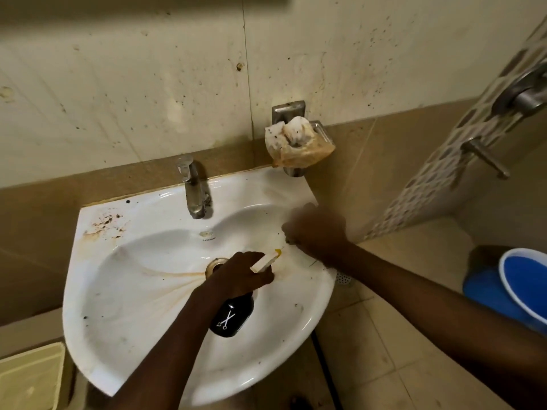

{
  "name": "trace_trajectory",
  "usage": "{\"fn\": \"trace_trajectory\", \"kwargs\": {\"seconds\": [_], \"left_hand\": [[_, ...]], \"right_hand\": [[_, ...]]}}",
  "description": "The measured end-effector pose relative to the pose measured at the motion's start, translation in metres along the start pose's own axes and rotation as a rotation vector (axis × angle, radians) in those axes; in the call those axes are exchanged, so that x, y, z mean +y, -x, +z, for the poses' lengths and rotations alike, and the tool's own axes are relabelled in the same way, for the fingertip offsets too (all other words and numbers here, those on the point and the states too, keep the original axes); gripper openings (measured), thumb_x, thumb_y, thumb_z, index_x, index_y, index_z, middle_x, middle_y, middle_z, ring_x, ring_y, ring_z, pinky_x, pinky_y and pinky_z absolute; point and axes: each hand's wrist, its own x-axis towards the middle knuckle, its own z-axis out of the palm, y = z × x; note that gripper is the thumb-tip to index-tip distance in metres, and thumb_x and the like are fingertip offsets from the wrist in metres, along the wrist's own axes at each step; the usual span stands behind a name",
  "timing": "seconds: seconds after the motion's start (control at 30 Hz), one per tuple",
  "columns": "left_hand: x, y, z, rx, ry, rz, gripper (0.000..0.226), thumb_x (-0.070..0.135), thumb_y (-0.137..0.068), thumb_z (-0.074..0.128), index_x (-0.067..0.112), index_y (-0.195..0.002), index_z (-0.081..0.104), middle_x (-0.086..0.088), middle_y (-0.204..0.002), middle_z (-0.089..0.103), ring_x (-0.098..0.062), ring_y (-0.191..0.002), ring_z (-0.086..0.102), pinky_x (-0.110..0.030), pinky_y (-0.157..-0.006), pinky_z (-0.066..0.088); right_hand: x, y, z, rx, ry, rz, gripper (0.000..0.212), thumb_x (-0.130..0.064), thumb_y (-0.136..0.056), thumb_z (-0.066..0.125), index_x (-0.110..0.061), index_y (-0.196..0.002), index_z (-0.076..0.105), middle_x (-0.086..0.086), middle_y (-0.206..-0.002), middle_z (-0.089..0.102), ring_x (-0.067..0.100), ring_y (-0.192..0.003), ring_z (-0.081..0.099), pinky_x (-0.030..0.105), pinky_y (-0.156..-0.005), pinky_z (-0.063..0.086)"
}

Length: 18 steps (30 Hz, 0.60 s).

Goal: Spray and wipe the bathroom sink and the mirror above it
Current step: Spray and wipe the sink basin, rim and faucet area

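The white sink (97, 291) has brown streaks running to the drain (215, 264) and rusty spots on its back left corner. My left hand (241, 276) is shut on a black spray bottle (231, 319) with a scissors logo. It holds the bottle over the basin, and the pale nozzle with its yellow tip points right. My right hand (318, 232) is blurred, with its fingers curled down against the sink's right rim. I cannot tell whether it has anything under it. The mirror is out of view.
A steel tap (193, 189) stands at the back of the sink. A stained crumpled cloth (296, 143) sits in a wall holder at the back right. A blue bucket (521, 288) stands on the floor to the right, below shower fittings (527, 94). A beige bin (29, 377) is at lower left.
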Motion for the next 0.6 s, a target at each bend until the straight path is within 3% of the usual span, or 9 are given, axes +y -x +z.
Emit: {"fn": "trace_trajectory", "kwargs": {"seconds": [0.1,0.17,0.23,0.37,0.43,0.5,0.6], "left_hand": [[-0.006,0.000,0.003,0.042,-0.064,0.018,0.017,0.034,-0.087,0.062,0.021,-0.077,0.059,0.006,-0.072,0.059,-0.005,-0.066,0.052,-0.023,-0.060,0.038],[-0.010,0.001,0.006,0.057,-0.049,-0.001,0.018,0.032,-0.083,0.063,0.019,-0.071,0.058,0.002,-0.069,0.061,-0.010,-0.064,0.057,-0.030,-0.062,0.045],[-0.010,0.003,0.007,0.049,0.041,-0.060,0.022,0.029,-0.074,0.063,0.008,-0.075,0.064,-0.005,-0.064,0.067,-0.015,-0.061,0.064,-0.040,-0.073,0.054],[0.000,0.007,0.007,-0.087,0.018,-0.023,0.020,0.029,-0.080,0.066,0.009,-0.084,0.067,-0.004,-0.074,0.072,-0.015,-0.070,0.069,-0.035,-0.079,0.056],[0.013,0.009,0.008,-0.140,-0.022,-0.009,0.021,0.034,-0.082,0.067,0.013,-0.087,0.066,0.002,-0.079,0.070,-0.010,-0.072,0.065,-0.024,-0.072,0.052],[0.021,0.010,0.008,-0.138,-0.055,-0.008,0.022,0.037,-0.082,0.067,0.015,-0.084,0.065,0.004,-0.078,0.067,-0.009,-0.072,0.063,-0.022,-0.070,0.047],[0.026,0.011,0.006,-0.153,0.053,-0.069,0.027,0.037,-0.077,0.068,0.012,-0.085,0.068,-0.003,-0.084,0.075,-0.016,-0.084,0.072,-0.032,-0.083,0.053]], "right_hand": [[0.002,-0.025,0.008,0.045,0.046,-0.119,0.010,-0.024,-0.084,0.059,-0.019,-0.093,0.061,0.009,-0.098,0.058,0.030,-0.083,0.054,0.039,-0.065,0.045],[0.001,-0.035,0.007,0.014,0.078,-0.167,0.012,-0.026,-0.088,0.056,-0.020,-0.098,0.058,0.008,-0.102,0.056,0.030,-0.084,0.053,0.040,-0.063,0.046],[0.001,-0.029,0.001,-0.022,0.067,-0.155,0.011,-0.027,-0.084,0.062,-0.020,-0.092,0.062,0.007,-0.095,0.060,0.030,-0.081,0.055,0.038,-0.062,0.046],[-0.002,0.019,-0.006,-0.019,-0.118,0.047,0.013,-0.032,-0.069,0.070,-0.022,-0.076,0.067,0.003,-0.078,0.061,0.028,-0.072,0.057,0.035,-0.060,0.045],[-0.003,0.022,-0.010,-0.014,-0.120,0.144,0.013,-0.033,-0.066,0.071,-0.024,-0.073,0.065,0.001,-0.076,0.061,0.027,-0.070,0.057,0.033,-0.059,0.042],[-0.001,0.003,-0.015,0.004,-0.099,0.175,0.009,-0.032,-0.071,0.064,-0.023,-0.073,0.065,0.002,-0.076,0.061,0.027,-0.069,0.057,0.033,-0.059,0.041],[0.003,-0.010,-0.013,-0.009,-0.082,0.116,0.021,-0.030,-0.077,0.045,-0.022,-0.074,0.064,0.004,-0.075,0.059,0.028,-0.070,0.056,0.033,-0.058,0.040]]}}
